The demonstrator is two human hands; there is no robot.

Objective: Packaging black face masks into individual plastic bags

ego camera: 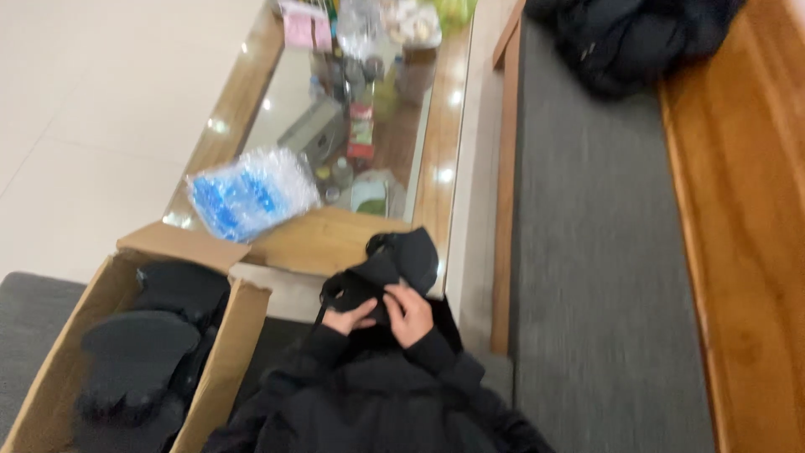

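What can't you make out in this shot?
Head view only:
- Black item held by the left hand and right hand: motion blur hides its details.
- Box: cut off by the bottom edge; its dark contents are blurred.
- Things on the glass table: too small and blurred.

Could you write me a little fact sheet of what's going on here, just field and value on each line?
Setting: wooden bench with grey cushion beside a glass-topped wooden table
Left hand: grips a black padded garment
Right hand: grips the same garment from the other side
Clothing: black sleeves and jacket
Cardboard box: open, at the person's left, holding more black padded pieces
On table: clear plastic bag with blue print, bottles and clutter, blurred
Far end of bench: dark bundle
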